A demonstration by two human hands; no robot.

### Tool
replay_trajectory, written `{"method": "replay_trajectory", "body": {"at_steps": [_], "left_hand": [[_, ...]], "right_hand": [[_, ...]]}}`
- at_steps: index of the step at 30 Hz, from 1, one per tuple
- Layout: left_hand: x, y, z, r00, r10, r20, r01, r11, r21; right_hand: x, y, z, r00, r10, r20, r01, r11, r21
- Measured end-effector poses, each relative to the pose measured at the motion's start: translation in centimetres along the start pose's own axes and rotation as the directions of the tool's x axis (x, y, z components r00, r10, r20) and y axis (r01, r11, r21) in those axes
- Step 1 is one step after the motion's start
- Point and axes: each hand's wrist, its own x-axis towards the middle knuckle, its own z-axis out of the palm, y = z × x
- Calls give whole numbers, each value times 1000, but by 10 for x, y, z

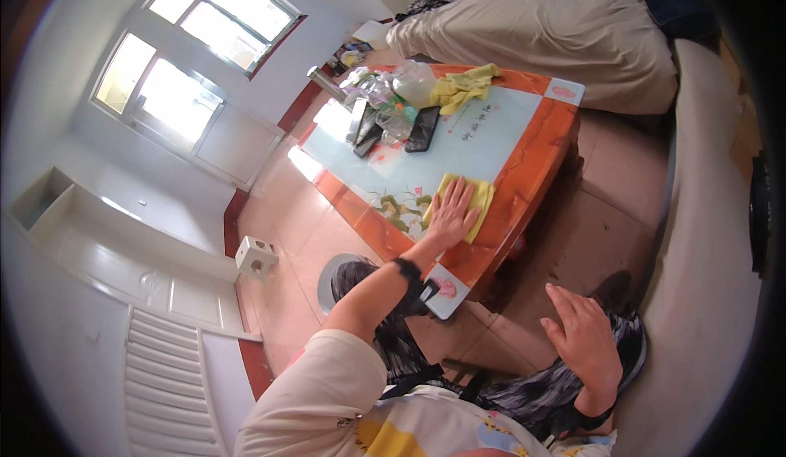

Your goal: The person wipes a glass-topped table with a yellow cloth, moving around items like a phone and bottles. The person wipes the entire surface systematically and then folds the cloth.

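Note:
My left hand [453,212] lies palm down on a folded yellow cloth [482,210], its fingers straight and slightly apart. Beneath the cloth is the near end of a low table [533,150] with orange marble-look borders and a pale glass-like top. Painted lotus leaves [399,206] show beside the cloth. Over my right thigh hovers my right hand [583,337], empty, thumb apart from the fingers. A second yellow cloth [468,87] sits crumpled at the table's far end. A dark phone [423,129] lies near a clear glass jar [394,126].
Clear plastic bags [368,85], a large translucent jar [412,82] and a metal flask [325,82] crowd the table's far left. A covered sofa [540,45] stands beyond. A white stool [255,255] is on the tiled floor, left. Pale seating [706,242] runs along my right.

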Motion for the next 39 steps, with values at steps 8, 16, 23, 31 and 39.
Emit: {"method": "replay_trajectory", "body": {"at_steps": [8, 16, 23, 31, 39], "left_hand": [[-118, 23, -16, 1000, 14, -4, -14, 999, 34], [-95, 59, -6, 991, 122, 58, -124, 992, 35], [13, 65, 3, 979, 205, 23, -205, 978, 35], [132, 62, 30, 980, 200, -2, -200, 979, 22], [219, 80, 37, 990, 137, 16, -137, 991, 0]], "right_hand": [[0, -1, 2, 999, -33, -35, 33, 999, 0], [-5, 6, 5, 1000, 9, 14, -8, 999, -47], [-2, 2, -2, 1000, 4, 6, -4, 998, -57], [2, 6, -4, 999, 31, 41, -30, 999, -27], [2, 10, 4, 995, 3, 103, -5, 1000, 18]]}}
